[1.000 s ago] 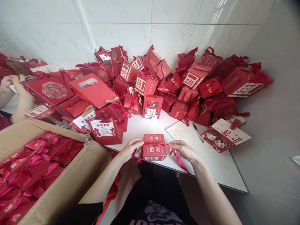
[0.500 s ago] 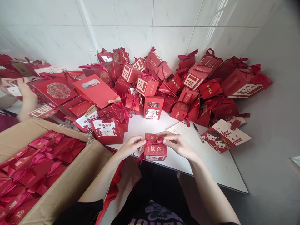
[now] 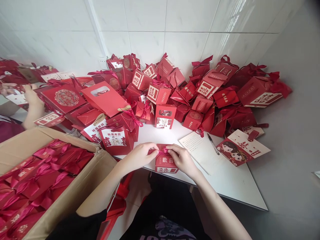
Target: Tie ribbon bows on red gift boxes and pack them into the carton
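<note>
A small red gift box (image 3: pixel 167 164) with pale printed characters sits at the front edge of the white table, right before me. A dark pink ribbon (image 3: pixel 163 150) lies across its top. From the left, my left hand (image 3: pixel 143 155) pinches the ribbon between thumb and forefinger. My right hand (image 3: pixel 180 158) pinches the ribbon from the other side, its fingers over the box's right top. Both hands' fingertips nearly meet above the box, and they partly hide the knot or loop there.
Many red gift boxes (image 3: pixel 160 93) pile up along the tiled wall. A cardboard carton (image 3: pixel 82 186) of ribboned boxes stands at left. A notebook (image 3: pixel 191 144), a pen (image 3: pixel 213 144) and a printed card (image 3: pixel 241 148) lie to the right. Another person's hand (image 3: pixel 33 98) holds cards at far left.
My hands have drawn closer together over the box, and the ribbon end that hung at its left no longer shows. More of the notebook is visible. The view has shifted slightly.
</note>
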Demonstrator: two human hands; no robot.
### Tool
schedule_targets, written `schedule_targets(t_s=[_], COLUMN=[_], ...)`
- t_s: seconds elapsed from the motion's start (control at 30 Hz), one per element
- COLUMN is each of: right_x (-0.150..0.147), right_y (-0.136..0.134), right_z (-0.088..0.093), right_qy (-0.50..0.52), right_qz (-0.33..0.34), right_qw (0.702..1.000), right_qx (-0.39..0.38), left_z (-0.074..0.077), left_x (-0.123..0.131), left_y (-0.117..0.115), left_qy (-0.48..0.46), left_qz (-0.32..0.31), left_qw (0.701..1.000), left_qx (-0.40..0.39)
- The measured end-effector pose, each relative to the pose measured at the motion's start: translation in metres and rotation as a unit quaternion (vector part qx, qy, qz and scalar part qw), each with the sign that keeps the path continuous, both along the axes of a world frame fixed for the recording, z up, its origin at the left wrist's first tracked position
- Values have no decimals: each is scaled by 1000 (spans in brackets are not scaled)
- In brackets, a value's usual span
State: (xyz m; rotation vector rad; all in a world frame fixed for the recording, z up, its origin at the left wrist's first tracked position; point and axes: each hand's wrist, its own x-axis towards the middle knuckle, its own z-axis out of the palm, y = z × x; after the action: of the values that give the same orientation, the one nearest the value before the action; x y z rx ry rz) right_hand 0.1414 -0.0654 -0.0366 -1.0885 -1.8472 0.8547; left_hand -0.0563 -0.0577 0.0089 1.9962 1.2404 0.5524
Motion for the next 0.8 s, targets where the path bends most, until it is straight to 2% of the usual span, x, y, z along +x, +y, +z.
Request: schedule_targets(t_s=[0.17, 0.3, 0.4, 0.53, 0.63, 0.73, 0.8], right_x=[-4, -5, -6, -9, -11, -11, -11], right_y=[-1, -1, -2, -3, -3, -2, -2], right_z=[-5, -5, -5, -3, -2, -3, -4], right_qy=[54, 68, 56, 20, 12, 37, 63], right_qz=[-62, -75, -78, -79, -68, -66, -65], right_qw=[995, 992, 994, 997, 997, 997, 994], right_qx=[-55, -82, -60, 12, 27, -20, -58], left_z=[10, 9, 9, 16, 24, 26, 21], left_x=[2, 2, 2, 7, 13, 21, 25], left_y=[-4, -4, -2, 1, 8, 22, 34], left_qy=[62, 112, 118, 126, 135, 93, 45], left_qz=[-47, -63, -79, -111, -138, -150, -158], left_qw=[996, 988, 982, 967, 964, 973, 980], left_qx=[48, 82, 122, 191, 183, 147, 108])
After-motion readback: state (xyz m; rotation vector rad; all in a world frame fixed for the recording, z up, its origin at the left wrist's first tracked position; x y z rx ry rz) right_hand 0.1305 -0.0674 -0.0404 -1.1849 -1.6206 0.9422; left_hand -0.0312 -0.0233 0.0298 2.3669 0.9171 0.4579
